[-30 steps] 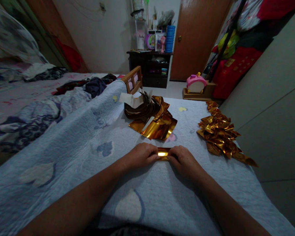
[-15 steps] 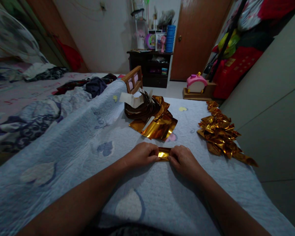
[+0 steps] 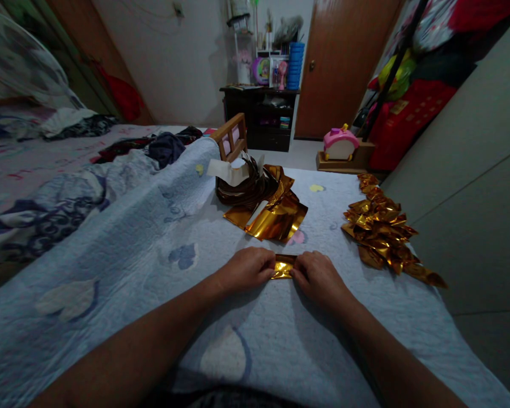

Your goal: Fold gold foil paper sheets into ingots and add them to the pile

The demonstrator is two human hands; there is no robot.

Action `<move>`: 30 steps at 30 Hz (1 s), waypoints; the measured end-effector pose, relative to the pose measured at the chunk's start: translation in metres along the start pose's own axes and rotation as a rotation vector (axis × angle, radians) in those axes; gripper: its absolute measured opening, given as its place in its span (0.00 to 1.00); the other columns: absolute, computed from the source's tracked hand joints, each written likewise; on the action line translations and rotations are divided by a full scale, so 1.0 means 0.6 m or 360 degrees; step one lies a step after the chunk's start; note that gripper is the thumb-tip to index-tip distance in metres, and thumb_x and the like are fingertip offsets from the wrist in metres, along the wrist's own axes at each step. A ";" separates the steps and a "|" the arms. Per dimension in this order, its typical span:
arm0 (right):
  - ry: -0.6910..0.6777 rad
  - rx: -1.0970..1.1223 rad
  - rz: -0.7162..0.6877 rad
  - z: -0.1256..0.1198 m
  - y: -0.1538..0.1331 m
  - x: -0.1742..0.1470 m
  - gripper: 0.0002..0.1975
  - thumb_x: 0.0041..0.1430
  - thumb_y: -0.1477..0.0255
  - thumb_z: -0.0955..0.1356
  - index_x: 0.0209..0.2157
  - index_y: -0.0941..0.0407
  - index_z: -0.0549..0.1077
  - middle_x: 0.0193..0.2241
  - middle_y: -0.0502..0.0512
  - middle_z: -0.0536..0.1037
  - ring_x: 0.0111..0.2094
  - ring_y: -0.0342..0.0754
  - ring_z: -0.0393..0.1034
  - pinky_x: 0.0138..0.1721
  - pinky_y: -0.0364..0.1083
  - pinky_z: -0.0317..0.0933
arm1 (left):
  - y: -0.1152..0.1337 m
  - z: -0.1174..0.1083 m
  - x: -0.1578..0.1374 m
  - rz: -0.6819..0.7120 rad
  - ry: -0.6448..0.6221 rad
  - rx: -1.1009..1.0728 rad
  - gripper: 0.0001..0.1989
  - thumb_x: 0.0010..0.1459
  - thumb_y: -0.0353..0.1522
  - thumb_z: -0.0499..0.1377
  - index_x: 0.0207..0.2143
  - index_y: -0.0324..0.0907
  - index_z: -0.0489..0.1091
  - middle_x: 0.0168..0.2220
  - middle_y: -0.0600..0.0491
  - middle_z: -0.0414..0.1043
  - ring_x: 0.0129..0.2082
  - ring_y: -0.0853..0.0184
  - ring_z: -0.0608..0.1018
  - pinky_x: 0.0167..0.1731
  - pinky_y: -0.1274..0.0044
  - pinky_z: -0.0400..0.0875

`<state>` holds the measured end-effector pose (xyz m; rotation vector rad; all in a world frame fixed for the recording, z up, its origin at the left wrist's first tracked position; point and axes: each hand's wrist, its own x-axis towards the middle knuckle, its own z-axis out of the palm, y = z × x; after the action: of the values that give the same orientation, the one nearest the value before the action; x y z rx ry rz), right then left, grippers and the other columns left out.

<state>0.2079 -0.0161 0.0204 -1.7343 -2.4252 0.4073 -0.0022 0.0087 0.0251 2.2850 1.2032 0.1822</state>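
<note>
A small folded strip of shiny gold foil paper (image 3: 284,267) lies low over the quilt, stretched between my two hands. My left hand (image 3: 251,266) is closed on its left end, thumb toward me. On the right end, my right hand (image 3: 317,275) pinches with thumb and fingers; the fingertips of both hands partly hide the ends. Just beyond my hands rests a loose stack of gold foil sheets (image 3: 276,221), some with pale backs turned up. To the right is a heap of folded gold foil pieces (image 3: 380,226).
A pale blue quilt (image 3: 255,340) with heart patterns covers the bed under my hands. Rumpled clothes (image 3: 165,148) lie at the left. Past the far edge stand a wooden chair back (image 3: 232,139), a dark cabinet (image 3: 257,119) and a pink toy (image 3: 340,143). A pale panel (image 3: 471,198) borders the right.
Both hands keep their hold on the gold foil strip in nearly the same place. The shine and creases on the strip's middle have shifted slightly.
</note>
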 end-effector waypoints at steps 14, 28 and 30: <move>0.0015 -0.0043 -0.0001 0.002 -0.003 -0.001 0.08 0.65 0.72 0.67 0.32 0.57 0.78 0.32 0.58 0.79 0.36 0.52 0.70 0.36 0.48 0.51 | 0.014 -0.008 -0.002 -0.0035 -0.0008 0.0063 0.04 0.61 0.29 0.58 0.32 0.41 0.71 0.32 0.53 0.75 0.32 0.65 0.74 0.31 0.76 0.59; -0.0004 -0.0057 0.0015 0.001 -0.005 -0.001 0.10 0.67 0.71 0.66 0.33 0.57 0.77 0.33 0.58 0.80 0.37 0.53 0.70 0.37 0.49 0.50 | 0.013 -0.005 -0.003 -0.0024 -0.0005 0.0078 0.04 0.62 0.29 0.57 0.33 0.41 0.71 0.33 0.52 0.75 0.33 0.64 0.74 0.32 0.75 0.59; -0.0004 -0.0059 0.0008 0.000 -0.006 -0.001 0.10 0.67 0.71 0.65 0.33 0.57 0.77 0.32 0.58 0.79 0.37 0.52 0.70 0.37 0.49 0.49 | 0.011 -0.002 -0.003 -0.0014 0.0004 0.0080 0.04 0.62 0.29 0.57 0.32 0.41 0.70 0.32 0.52 0.74 0.33 0.64 0.73 0.32 0.75 0.59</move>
<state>0.2050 -0.0180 0.0213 -1.7557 -2.4459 0.3676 0.0009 0.0051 0.0300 2.3229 1.2317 0.1534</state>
